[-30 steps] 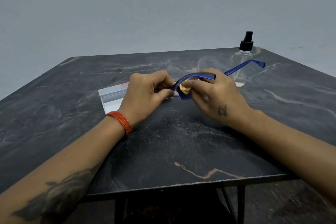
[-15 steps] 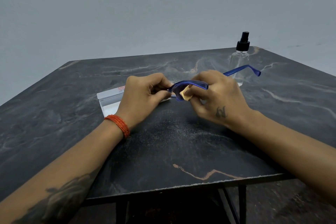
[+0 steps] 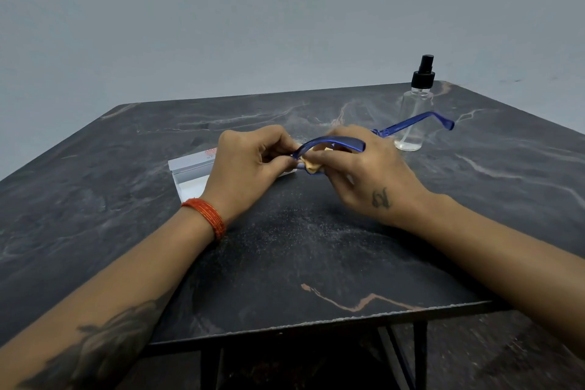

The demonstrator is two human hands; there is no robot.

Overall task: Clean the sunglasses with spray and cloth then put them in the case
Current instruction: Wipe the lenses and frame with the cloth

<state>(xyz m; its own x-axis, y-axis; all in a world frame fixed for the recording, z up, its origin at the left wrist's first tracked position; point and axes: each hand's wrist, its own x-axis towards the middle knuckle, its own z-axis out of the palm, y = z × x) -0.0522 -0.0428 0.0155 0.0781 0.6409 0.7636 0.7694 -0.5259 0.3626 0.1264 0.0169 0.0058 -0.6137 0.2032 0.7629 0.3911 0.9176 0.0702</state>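
Blue-framed sunglasses (image 3: 335,142) are held above the middle of the dark marble table (image 3: 285,263). My left hand (image 3: 250,165) pinches their left end. My right hand (image 3: 364,174) pinches a small yellow cloth (image 3: 311,165) against the lens. One blue temple arm (image 3: 414,125) sticks out to the right, past the clear spray bottle (image 3: 414,111) with a black nozzle. A white case (image 3: 193,174) lies on the table behind my left hand, partly hidden by it.
The table's front edge (image 3: 316,324) and its black metal legs show below. The spray bottle stands upright near the far right corner. A plain grey wall is behind the table.
The hands and sunglasses stay in nearly the same place. My right hand's fingers have shifted a little with the cloth on the lens. The view has tilted slightly.
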